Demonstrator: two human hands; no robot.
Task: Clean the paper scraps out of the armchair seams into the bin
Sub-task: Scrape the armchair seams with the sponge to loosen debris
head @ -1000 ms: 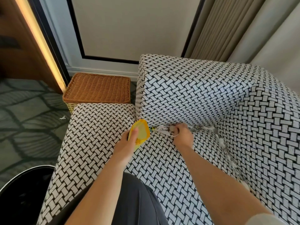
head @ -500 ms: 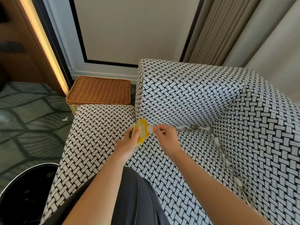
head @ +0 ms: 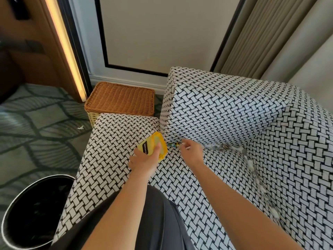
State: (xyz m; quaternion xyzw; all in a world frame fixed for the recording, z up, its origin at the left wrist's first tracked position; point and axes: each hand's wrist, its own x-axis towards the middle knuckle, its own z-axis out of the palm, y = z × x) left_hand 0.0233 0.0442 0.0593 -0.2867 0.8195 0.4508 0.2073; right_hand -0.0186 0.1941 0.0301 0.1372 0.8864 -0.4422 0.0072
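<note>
The armchair (head: 225, 112) is covered in black-and-white woven fabric. Paper scraps (head: 218, 146) fill the seam under the armrest and run on down the back seam (head: 259, 184). My left hand (head: 144, 161) grips a small yellow dustpan-like tray (head: 155, 145) at the left end of the seam. My right hand (head: 190, 150) reaches into the seam just right of the tray, its fingers curled at a few scraps; what they pinch is too small to tell. A black round bin (head: 34, 210) stands on the floor at lower left.
A brown wicker basket (head: 120, 98) sits on the floor behind the seat, against the wall. One scrap (head: 80, 127) lies on the patterned carpet. Curtains (head: 270, 33) hang at the upper right. My knee in dark trousers (head: 158, 222) rests on the seat.
The tray has turned so its labelled back shows. My right hand moved left along the seam toward the tray, then shifted slightly back right. Scraps near the tray have thinned.
</note>
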